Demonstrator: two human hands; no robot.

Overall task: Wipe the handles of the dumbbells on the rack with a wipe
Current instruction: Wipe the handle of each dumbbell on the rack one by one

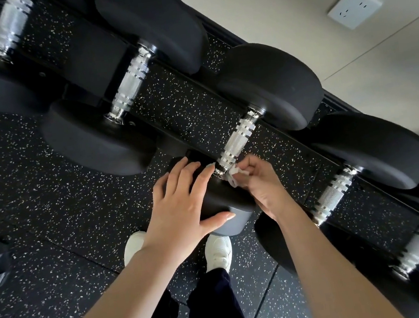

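Several black dumbbells with knurled chrome handles lie side by side on a black rack [289,133]. The middle dumbbell's handle [238,140] runs from its far head [270,82] down to its near head [224,199]. My left hand [182,207] lies with spread fingers on that near head. My right hand [258,179] pinches a crumpled white wipe [235,174] against the lower end of this handle. Other handles show to the left [131,82] and to the right [332,194].
The floor is black rubber with white speckles [50,204]. My white shoes [218,252] and dark trousers stand right under the rack's front edge. A beige wall with a white socket plate [354,7] lies behind the rack.
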